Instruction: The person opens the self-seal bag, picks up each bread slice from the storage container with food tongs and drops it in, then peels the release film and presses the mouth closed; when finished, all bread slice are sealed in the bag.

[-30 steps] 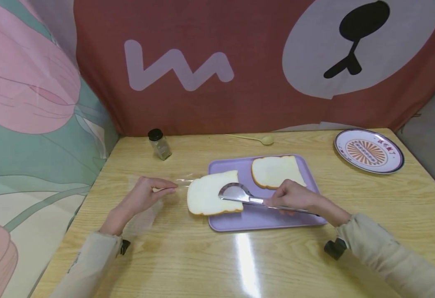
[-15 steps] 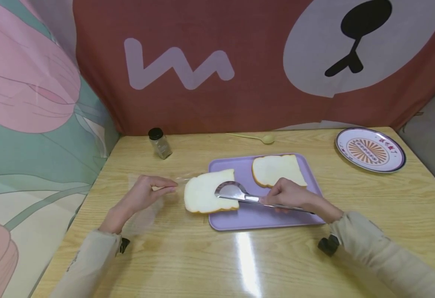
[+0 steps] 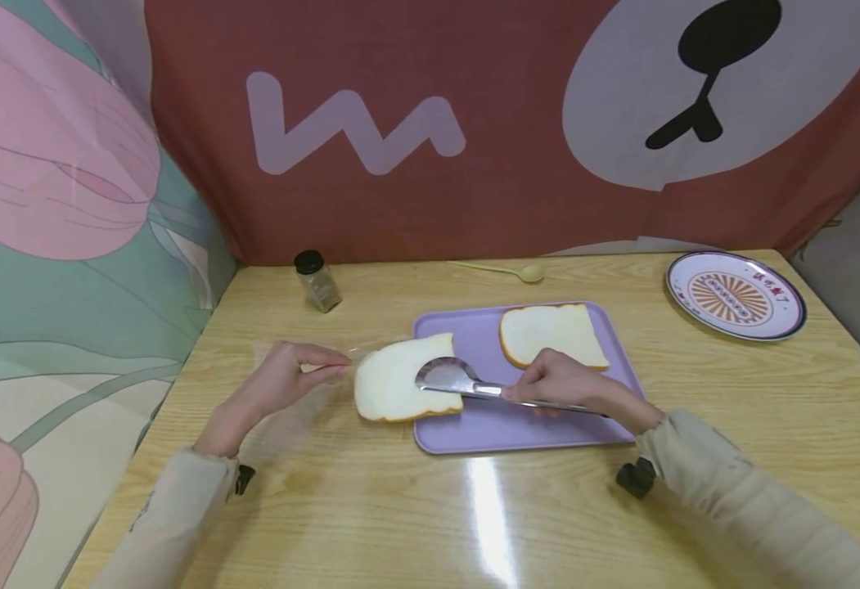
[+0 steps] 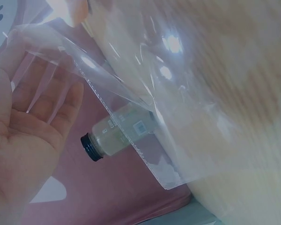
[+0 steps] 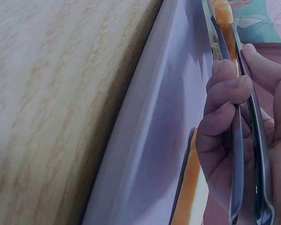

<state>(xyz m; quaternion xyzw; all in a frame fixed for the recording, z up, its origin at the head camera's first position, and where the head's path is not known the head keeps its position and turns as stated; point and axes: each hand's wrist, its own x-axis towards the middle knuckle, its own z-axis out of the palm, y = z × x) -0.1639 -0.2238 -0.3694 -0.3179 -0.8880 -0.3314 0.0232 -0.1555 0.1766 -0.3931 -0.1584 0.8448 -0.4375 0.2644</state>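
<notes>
In the head view my right hand (image 3: 569,383) grips metal tongs (image 3: 448,375), whose jaws clamp a white bread slice (image 3: 389,384) with a brown crust. The slice is held level over the left edge of the purple tray (image 3: 481,425), its rounded end pointing left. My left hand (image 3: 275,388) pinches the edge of a clear plastic bag (image 4: 187,112) between thumb and fingers. Whether the slice's left end lies inside the bag's mouth I cannot tell. The right wrist view shows fingers curled round both tong arms (image 5: 237,164).
A second bread slice (image 3: 551,331) lies on the tray's far right. Behind stand a black-capped jar (image 3: 319,286) and a pale yellow spoon (image 3: 529,274). A patterned plate (image 3: 739,296) rests at the far right of the wooden table (image 3: 371,507).
The right hand has moved left with the tongs and the bread slice, bringing the slice closer to the left hand. The left hand has hardly moved.
</notes>
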